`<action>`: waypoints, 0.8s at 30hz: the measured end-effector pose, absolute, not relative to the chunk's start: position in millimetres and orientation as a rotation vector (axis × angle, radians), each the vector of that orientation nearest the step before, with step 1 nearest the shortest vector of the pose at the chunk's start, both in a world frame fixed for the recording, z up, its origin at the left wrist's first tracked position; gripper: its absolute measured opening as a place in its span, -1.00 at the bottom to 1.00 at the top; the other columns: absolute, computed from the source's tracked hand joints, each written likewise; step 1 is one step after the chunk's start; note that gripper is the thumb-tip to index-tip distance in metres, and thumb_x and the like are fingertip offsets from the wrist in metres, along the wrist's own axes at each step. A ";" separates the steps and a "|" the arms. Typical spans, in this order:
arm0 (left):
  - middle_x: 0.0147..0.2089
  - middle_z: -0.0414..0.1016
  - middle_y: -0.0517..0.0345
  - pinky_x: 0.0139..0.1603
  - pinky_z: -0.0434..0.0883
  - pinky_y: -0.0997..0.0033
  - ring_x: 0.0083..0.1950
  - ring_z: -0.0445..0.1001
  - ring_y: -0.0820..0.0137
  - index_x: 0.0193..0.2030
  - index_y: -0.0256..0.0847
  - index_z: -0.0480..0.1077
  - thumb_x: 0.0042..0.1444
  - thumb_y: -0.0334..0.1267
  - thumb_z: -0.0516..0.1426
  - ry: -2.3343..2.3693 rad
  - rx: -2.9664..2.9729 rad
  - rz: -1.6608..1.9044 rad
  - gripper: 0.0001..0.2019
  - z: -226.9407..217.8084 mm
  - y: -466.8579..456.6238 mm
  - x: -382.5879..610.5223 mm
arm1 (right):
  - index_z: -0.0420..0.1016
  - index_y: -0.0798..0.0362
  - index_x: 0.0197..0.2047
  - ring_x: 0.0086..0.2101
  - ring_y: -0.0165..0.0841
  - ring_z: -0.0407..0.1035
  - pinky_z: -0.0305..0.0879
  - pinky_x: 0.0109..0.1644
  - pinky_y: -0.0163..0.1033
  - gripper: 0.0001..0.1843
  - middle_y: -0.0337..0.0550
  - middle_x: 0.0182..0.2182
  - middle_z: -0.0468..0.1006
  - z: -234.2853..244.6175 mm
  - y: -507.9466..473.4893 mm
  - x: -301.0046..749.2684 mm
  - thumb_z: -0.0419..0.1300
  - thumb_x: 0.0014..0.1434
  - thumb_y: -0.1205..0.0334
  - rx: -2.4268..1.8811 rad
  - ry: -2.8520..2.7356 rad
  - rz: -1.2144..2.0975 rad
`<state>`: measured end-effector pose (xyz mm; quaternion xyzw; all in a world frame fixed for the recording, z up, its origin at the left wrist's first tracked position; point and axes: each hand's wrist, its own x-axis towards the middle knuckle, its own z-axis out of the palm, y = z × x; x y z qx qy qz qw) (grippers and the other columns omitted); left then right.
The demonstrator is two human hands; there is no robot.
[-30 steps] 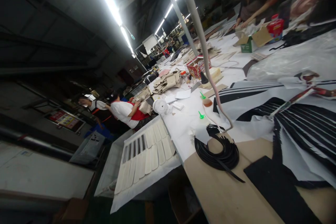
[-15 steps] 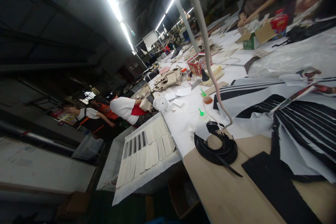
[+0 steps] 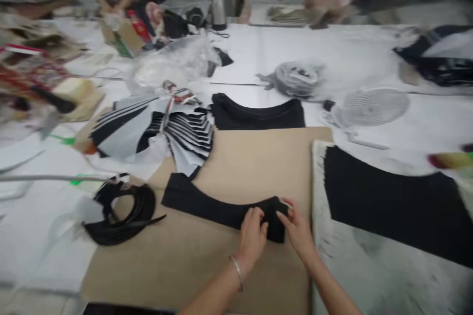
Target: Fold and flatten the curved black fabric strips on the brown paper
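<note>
A curved black piece of sheet material [image 3: 214, 205], fabric or leather, lies across the tan board [image 3: 236, 268]. Near its right end, my left hand [image 3: 253, 236], with a bracelet at the wrist, has its fingers closed down on the piece. My right hand [image 3: 298, 232] pinches the right edge between thumb and fingers. Motion blur softens the fingertips. Left of the piece sits a coil of black strips [image 3: 146, 206]. Behind it lie black-and-white striped pieces [image 3: 185, 133] and a stack of black curved pieces [image 3: 254, 114].
To the right, a pale slab [image 3: 364, 268] bears a larger black piece [image 3: 391, 199]. A small white fan [image 3: 373, 108] and a grey roll [image 3: 297, 78] are behind. Plastic wrap [image 3: 173, 64] lies at the far left of centre. Other people work across the table.
The view has swung from the aisle and the table's left side to the work area straight ahead. Both my hands now show, on the curved black piece; neither was in view before.
</note>
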<state>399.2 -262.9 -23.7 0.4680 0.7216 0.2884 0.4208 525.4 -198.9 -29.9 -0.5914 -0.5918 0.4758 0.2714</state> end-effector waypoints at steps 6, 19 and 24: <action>-0.07 0.35 0.04 0.05 0.30 0.24 0.02 0.31 0.24 -0.05 -0.16 0.29 0.05 -0.37 0.14 1.699 1.331 0.655 -0.71 -34.0 -266.4 414.5 | 0.44 0.02 -0.20 -0.53 -0.31 0.32 0.29 -0.49 -0.22 -0.54 -0.31 -0.59 0.37 -54.4 -203.3 554.8 0.27 -0.03 -0.16 -1.719 -1.230 1.376; -0.37 0.47 0.14 -0.29 0.21 0.38 -0.32 0.44 0.32 -0.32 -0.14 0.32 0.20 -0.16 -0.02 1.798 1.182 0.519 -0.82 -25.8 -234.7 423.0 | 0.32 0.01 -0.02 -0.24 -0.28 0.45 0.34 -0.07 -0.11 -0.64 -0.13 -0.28 0.57 -54.7 -208.4 550.5 -0.02 0.25 -0.02 -1.455 -1.280 1.557; -0.39 0.51 0.06 -0.28 0.26 0.35 -0.35 0.46 0.27 -0.33 -0.20 0.41 0.10 -0.06 0.09 1.828 1.065 0.543 -0.76 -35.1 -228.1 417.2 | 0.28 0.00 0.03 -0.20 -0.30 0.46 0.32 -0.01 -0.10 -0.68 -0.13 -0.21 0.57 -61.3 -214.0 548.6 -0.07 0.26 0.13 -1.395 -1.427 1.538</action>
